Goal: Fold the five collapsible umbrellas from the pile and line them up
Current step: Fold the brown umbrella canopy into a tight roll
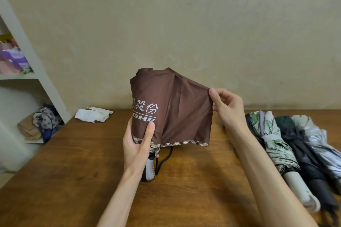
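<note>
Table [193, 186]: three collapsed umbrellas [271, 134] lying lined up; left hand [136, 145] gripping brown umbrella [180, 108], right hand [228, 108] pinching its canopy; fifth unseen

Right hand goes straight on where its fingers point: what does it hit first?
The canopy of the brown umbrella: the right hand pinches its edge, fingers aimed up-left into the fabric. What lies behind is hidden.

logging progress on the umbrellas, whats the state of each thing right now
brown umbrella: upright, collapsed, canopy unwrapped, one panel pulled sideways
left hand: grips its lower canopy
right hand: pinches the panel's edge
floral umbrella: collapsed, lying flat
dark umbrella: collapsed, lying beside it
pale umbrella: collapsed, lying alongside
</note>
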`<action>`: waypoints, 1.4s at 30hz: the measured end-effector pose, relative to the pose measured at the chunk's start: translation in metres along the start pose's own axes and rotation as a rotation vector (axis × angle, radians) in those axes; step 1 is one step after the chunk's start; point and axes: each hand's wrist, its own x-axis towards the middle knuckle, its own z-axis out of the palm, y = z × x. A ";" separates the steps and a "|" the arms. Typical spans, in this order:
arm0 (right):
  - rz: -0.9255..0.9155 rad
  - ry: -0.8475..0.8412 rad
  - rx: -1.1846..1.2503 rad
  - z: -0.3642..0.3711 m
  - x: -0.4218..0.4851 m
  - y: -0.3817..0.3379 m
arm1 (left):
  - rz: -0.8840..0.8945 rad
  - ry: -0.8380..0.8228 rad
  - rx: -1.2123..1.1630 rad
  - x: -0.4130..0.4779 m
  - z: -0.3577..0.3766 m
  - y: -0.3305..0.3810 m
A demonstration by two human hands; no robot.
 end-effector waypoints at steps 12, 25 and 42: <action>0.008 0.026 0.053 0.038 -0.021 -0.014 | 0.045 0.038 0.087 -0.002 0.009 -0.003; 0.059 -0.279 0.322 0.057 -0.030 -0.030 | 0.124 -0.254 0.105 -0.017 0.017 0.010; -0.448 -0.251 -0.403 0.071 -0.039 -0.007 | 0.021 -0.227 -0.016 -0.018 0.024 -0.004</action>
